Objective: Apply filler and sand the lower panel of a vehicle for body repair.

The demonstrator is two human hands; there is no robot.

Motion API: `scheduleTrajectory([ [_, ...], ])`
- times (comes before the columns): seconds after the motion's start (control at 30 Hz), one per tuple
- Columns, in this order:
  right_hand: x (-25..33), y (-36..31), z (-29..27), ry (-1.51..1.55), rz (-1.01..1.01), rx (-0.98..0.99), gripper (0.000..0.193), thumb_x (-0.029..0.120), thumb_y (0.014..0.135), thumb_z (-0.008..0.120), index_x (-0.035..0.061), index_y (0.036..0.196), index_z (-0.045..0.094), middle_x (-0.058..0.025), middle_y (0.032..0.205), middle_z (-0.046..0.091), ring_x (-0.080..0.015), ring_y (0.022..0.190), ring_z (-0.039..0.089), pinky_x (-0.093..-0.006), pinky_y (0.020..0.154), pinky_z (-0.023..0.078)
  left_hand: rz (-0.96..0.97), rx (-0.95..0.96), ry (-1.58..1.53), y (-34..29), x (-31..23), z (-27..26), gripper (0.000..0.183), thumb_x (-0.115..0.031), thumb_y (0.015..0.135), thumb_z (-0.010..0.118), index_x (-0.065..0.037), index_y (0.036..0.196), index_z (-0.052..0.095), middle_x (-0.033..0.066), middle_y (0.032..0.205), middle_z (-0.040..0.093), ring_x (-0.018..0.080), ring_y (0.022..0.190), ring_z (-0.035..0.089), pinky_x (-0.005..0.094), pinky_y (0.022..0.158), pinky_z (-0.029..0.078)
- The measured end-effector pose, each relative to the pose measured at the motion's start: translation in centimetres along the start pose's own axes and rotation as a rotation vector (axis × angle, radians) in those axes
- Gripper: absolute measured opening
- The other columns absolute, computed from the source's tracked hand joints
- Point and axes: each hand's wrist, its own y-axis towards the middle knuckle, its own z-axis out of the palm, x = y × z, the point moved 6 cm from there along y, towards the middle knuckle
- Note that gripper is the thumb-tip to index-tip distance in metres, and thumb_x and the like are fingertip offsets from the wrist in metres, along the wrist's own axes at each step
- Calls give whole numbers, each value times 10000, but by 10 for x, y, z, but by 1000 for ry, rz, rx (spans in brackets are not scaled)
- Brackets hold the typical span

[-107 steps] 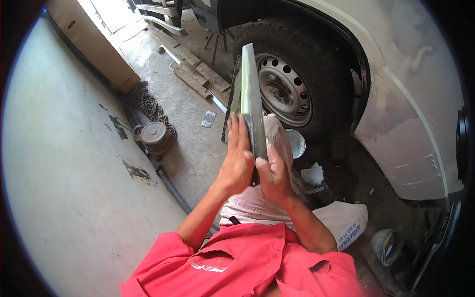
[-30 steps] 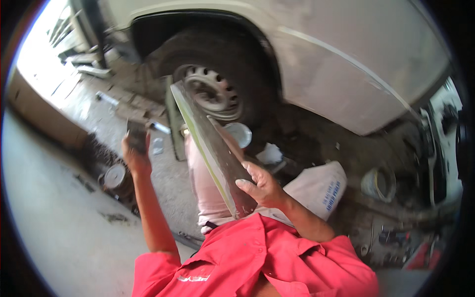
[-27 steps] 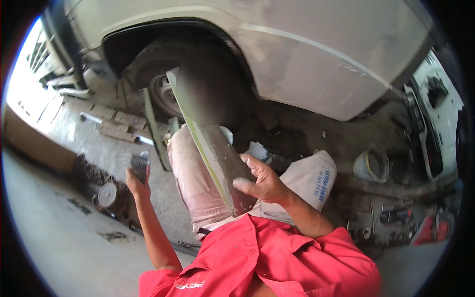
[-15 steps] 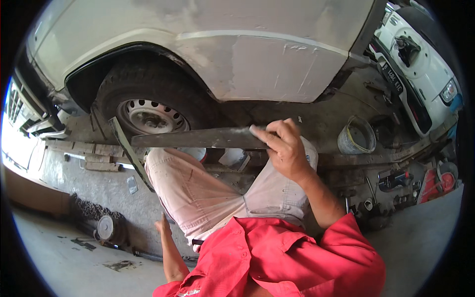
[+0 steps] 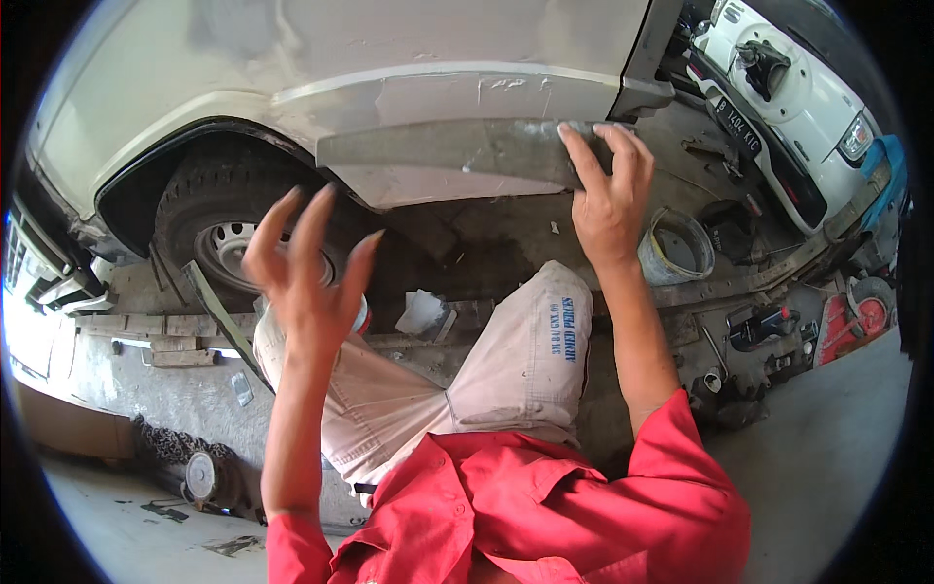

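Observation:
Raised in front of the light vehicle body (image 5: 321, 49) is a long, flat grey strip with a gently curved edge (image 5: 438, 151). My right hand (image 5: 613, 200) grips its right end, fingers over the top edge. My left hand (image 5: 306, 273) is up below the strip's left end, fingers spread and holding nothing. Behind that hand is the wheel (image 5: 180, 219) with a pale steel rim, partly hidden by the fingers. Another narrow greenish strip (image 5: 219, 307) leans at a slant beside my left knee. My legs in light trousers (image 5: 516, 389) are bent below the strip.
A stained bucket (image 5: 676, 248) stands right of my right forearm. Beyond it is a white vehicle (image 5: 788, 117). A power tool (image 5: 762, 328) and a red stand-like object (image 5: 846, 326) lie at the right. Wooden planks (image 5: 175, 343) and a round metal part (image 5: 204, 477) are at the left.
The grey strip has risen away from my lap, up in front of the vehicle's side, with my right hand. My left hand has come up from beside my leg. The view has shifted rightward.

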Motion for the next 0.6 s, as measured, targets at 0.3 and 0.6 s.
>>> scheduleTrajectory([
  [0.3,-40,16,30,34,21,-121,739,-135,709,583,253,1322,727,-66,1277,570,-335,1233,528,-477,1056,427,230,-20,114,61,-9,114,418,-169,909,777,-263,1313,725,3,1273,649,252,1095,611,414,975,475],
  [0.6,-49,12,49,99,47,-180,775,-120,688,602,302,1323,739,-62,1305,558,-321,1246,513,-477,1063,396,228,-138,144,74,-12,118,379,-145,870,768,-250,1233,752,-29,1220,670,228,1093,617,400,987,467],
])
